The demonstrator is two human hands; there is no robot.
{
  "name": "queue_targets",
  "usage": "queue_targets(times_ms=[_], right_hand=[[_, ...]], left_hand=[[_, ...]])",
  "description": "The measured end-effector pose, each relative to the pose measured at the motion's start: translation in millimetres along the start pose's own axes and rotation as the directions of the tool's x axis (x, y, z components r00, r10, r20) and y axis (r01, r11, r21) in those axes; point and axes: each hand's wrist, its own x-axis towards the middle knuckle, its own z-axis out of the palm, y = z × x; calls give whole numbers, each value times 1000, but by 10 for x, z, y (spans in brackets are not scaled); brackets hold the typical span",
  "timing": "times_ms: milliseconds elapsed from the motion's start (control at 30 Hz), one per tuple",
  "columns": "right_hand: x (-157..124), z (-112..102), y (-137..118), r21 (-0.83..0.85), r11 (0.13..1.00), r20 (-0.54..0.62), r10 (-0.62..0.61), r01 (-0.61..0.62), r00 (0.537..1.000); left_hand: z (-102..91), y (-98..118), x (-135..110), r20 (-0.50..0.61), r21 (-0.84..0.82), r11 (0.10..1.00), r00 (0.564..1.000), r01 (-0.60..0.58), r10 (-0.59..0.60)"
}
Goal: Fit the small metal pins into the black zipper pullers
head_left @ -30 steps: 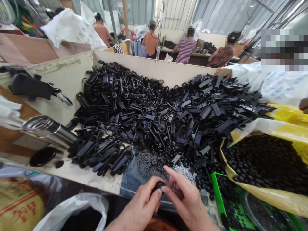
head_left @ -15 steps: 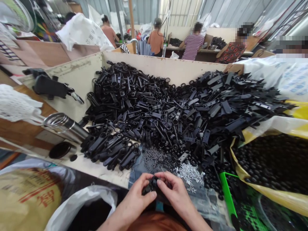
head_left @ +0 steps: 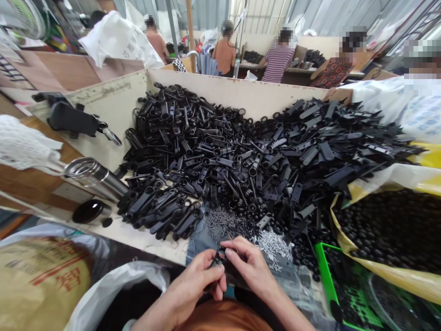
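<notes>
Though near table edge [head_left: 155,252], hands [head_left: 252,264] off heap [head_left: 237,151]

A workshop, shown by heaped black parts [head_left: 220,149], corrugated metal walls [head_left: 319,18] and co-workers [head_left: 277,64] at a bench [head_left: 243,69].

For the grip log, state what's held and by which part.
A small black part: the left hand grips one side; the right hand is at the other, its exact hold hidden.

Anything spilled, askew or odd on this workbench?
Nothing looks clearly damaged. A few small silver pieces stray from their loose heap beside the right hand, so they look slightly scattered. The steel cylinder at the left seems to slant, though the wide view may cause that.
</notes>
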Motion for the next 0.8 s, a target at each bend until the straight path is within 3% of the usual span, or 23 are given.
queue_targets(times_ms=[200,267,333,400,500,667,800], right_hand=[[-10,-14,-13,-26,1000,3,6,-6,1000],[-59,-74,8,-53,998,-22,17,-18,1000],[-112,-160,38,-86,996,-82,31,-38,996],[-134,-243,55,-134,989,-143,39,-58,989],[-68,-305,29,-262,964,-159,2,-44,987],[127,-290,-30,-476,879,-82,-63,16,995],[117,-371,6,-500,866,-102,-76,15,992]], left_hand=[[-29,-13,8,-18,13,1000,1000,4,-4],[-81,-48,29,-70,64,997,996,-50,54],[-147,-86,82,-166,203,968,969,-150,185],[-197,-106,165,-257,442,865,890,-238,376],[-184,-77,294,-272,688,677,772,-261,574],[30,30,406,-221,838,515,751,-180,622],[162,40,498,-144,936,335,751,-108,644]])
